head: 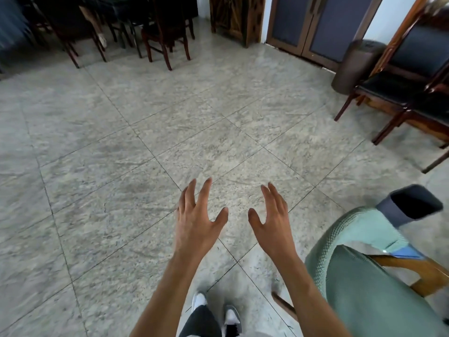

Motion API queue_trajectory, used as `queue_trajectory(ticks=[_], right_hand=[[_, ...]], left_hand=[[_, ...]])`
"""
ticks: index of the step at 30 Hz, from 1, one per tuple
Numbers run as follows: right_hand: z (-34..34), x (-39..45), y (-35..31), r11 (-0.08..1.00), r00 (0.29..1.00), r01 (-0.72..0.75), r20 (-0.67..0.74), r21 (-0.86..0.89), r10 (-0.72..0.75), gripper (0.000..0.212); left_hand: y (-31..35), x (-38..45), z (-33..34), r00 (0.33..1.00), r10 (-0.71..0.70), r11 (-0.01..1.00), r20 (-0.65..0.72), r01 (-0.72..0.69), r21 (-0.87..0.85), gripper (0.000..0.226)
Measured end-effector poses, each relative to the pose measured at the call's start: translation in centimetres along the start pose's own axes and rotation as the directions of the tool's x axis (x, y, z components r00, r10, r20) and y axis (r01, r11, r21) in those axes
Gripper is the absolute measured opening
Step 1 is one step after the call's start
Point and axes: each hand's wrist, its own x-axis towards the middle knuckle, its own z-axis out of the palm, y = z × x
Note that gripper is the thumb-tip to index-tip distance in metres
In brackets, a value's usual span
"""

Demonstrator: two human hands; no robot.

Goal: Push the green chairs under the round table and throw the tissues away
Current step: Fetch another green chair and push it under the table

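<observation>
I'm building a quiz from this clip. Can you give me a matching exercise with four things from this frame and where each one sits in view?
Things:
1. green chair
2. brown bin
3. dark wooden chairs
4. left hand

Places:
A. top left, far across the floor
B. lower right, beside the right arm
C. centre, fingers spread above the tiled floor
D. upper right, near the double doors

Pairs: 1-B, 2-D, 3-A, 4-C
</observation>
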Motion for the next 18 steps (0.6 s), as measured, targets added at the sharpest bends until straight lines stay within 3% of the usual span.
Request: queue_trajectory(ticks=[18], right_hand=[[2.6, 16.6, -0.5, 0.980, 0.952, -0.192, -0.251, -0.044, 0.175, 0.065]], left_hand=[[-0.5, 22.0, 3.7, 0.941, 0.270, 0.963, 0.203, -0.269, -0.034, 0.077]])
